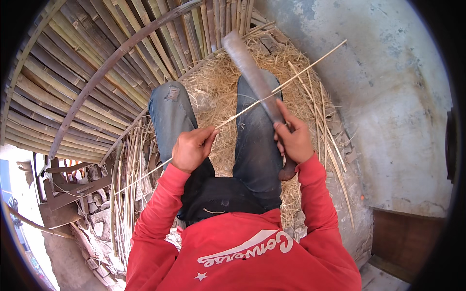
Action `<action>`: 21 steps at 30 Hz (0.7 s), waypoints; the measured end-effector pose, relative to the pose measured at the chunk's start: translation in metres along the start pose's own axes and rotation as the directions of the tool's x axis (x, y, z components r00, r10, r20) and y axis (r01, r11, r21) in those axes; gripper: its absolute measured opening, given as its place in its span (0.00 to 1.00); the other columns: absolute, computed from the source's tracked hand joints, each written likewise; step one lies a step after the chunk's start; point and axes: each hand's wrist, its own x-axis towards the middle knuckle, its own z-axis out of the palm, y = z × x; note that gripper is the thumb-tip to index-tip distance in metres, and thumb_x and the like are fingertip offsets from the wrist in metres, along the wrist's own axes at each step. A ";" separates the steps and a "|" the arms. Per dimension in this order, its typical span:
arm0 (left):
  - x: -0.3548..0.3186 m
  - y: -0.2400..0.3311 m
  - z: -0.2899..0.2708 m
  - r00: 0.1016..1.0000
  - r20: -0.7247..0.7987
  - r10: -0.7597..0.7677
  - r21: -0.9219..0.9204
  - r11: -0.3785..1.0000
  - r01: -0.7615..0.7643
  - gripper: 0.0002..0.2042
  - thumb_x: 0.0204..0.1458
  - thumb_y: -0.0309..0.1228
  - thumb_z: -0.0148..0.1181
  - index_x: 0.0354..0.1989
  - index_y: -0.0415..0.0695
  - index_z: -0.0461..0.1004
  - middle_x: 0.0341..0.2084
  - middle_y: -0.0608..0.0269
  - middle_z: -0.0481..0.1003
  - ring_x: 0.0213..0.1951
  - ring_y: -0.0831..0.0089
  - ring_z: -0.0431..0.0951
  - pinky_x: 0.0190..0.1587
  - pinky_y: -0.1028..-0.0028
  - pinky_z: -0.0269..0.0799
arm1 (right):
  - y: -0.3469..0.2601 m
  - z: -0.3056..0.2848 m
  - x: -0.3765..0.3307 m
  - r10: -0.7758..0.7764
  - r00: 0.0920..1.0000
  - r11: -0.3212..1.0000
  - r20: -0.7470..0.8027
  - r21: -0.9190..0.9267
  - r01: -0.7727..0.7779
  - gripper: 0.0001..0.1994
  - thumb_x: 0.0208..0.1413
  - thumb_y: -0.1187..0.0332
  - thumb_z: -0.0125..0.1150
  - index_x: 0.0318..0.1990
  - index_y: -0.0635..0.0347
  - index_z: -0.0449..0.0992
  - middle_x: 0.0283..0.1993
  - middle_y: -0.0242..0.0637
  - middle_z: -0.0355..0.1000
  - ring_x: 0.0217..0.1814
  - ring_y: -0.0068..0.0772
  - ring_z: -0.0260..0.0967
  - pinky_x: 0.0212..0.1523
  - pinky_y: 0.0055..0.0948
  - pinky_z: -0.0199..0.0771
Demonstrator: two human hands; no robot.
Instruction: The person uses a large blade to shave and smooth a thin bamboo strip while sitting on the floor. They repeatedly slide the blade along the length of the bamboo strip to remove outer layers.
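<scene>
A long thin bamboo strip (pixel 238 115) slants across my lap, from the lower left up to the far right. My left hand (pixel 192 148) is closed round it in front of my left knee, fingers pinched together. In my right hand (pixel 294 137) is a machete (pixel 248 65), held by its dark wooden handle (pixel 288 169). The blade points up and left, slightly blurred at its tip, and crosses the strip above my right thigh. Whether the edge touches the strip I cannot tell.
Pale shavings (pixel 218 87) cover the floor between and beyond my knees. Cut strips lie at the right (pixel 324 121) and at the left (pixel 131 189). A bamboo-slat panel (pixel 87 63) leans at upper left; a grey wall (pixel 388 106) stands right.
</scene>
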 end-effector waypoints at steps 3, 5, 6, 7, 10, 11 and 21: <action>-0.006 0.002 0.002 0.999 -0.028 -0.024 -0.004 1.000 0.024 0.06 0.58 0.29 0.69 0.37 0.39 0.82 0.23 0.49 0.78 0.24 0.49 0.79 0.26 0.58 0.72 | 0.007 -0.011 0.011 -0.007 0.990 0.994 -0.141 0.110 0.023 0.31 0.67 0.73 0.56 0.77 0.49 0.62 0.25 0.28 0.70 0.16 0.16 0.64 0.16 0.22 0.65; -0.001 0.002 0.002 0.999 0.008 -0.037 -0.036 0.999 0.037 0.06 0.58 0.28 0.69 0.37 0.38 0.82 0.23 0.48 0.78 0.25 0.48 0.79 0.26 0.59 0.73 | 0.006 -0.016 0.016 -0.091 0.963 0.994 -0.254 0.033 0.102 0.31 0.67 0.74 0.55 0.77 0.49 0.62 0.25 0.28 0.70 0.16 0.15 0.64 0.15 0.22 0.65; 0.002 0.003 0.004 0.999 0.005 -0.035 -0.034 0.999 0.035 0.06 0.58 0.28 0.69 0.37 0.38 0.82 0.23 0.48 0.78 0.25 0.48 0.79 0.26 0.59 0.73 | 0.011 -0.014 0.011 -0.069 0.977 0.998 -0.202 -0.008 0.069 0.31 0.67 0.74 0.56 0.77 0.47 0.62 0.25 0.28 0.71 0.16 0.15 0.64 0.16 0.22 0.65; 0.005 0.004 0.008 1.000 -0.010 -0.017 -0.050 0.999 0.016 0.06 0.58 0.27 0.69 0.38 0.36 0.83 0.23 0.48 0.79 0.23 0.54 0.79 0.26 0.63 0.72 | 0.009 -0.008 0.002 -0.072 0.977 0.997 -0.201 -0.008 0.072 0.31 0.67 0.74 0.56 0.77 0.47 0.62 0.25 0.28 0.71 0.16 0.15 0.64 0.16 0.22 0.65; 0.010 0.010 0.011 0.999 -0.024 -0.043 -0.103 0.994 0.040 0.06 0.58 0.27 0.69 0.38 0.36 0.83 0.24 0.47 0.79 0.22 0.55 0.79 0.26 0.64 0.73 | -0.006 0.007 -0.018 0.085 0.984 0.996 0.154 -0.037 -0.080 0.31 0.67 0.74 0.56 0.77 0.46 0.62 0.24 0.27 0.71 0.16 0.15 0.63 0.16 0.21 0.64; 0.009 0.012 0.011 0.996 -0.018 -0.085 -0.141 0.987 0.082 0.06 0.58 0.28 0.69 0.37 0.37 0.83 0.24 0.46 0.78 0.24 0.50 0.80 0.28 0.61 0.74 | -0.007 0.006 -0.018 0.089 0.984 0.996 0.154 -0.040 -0.083 0.31 0.67 0.74 0.56 0.77 0.46 0.62 0.24 0.27 0.71 0.16 0.15 0.63 0.16 0.21 0.64; 0.020 0.021 0.011 0.990 0.049 -0.135 -0.135 0.981 0.141 0.08 0.59 0.30 0.68 0.36 0.36 0.83 0.22 0.46 0.77 0.22 0.52 0.79 0.27 0.63 0.73 | -0.008 0.011 -0.031 0.153 0.962 0.979 0.224 0.100 -0.179 0.31 0.68 0.73 0.56 0.77 0.46 0.61 0.25 0.29 0.70 0.16 0.16 0.63 0.16 0.21 0.65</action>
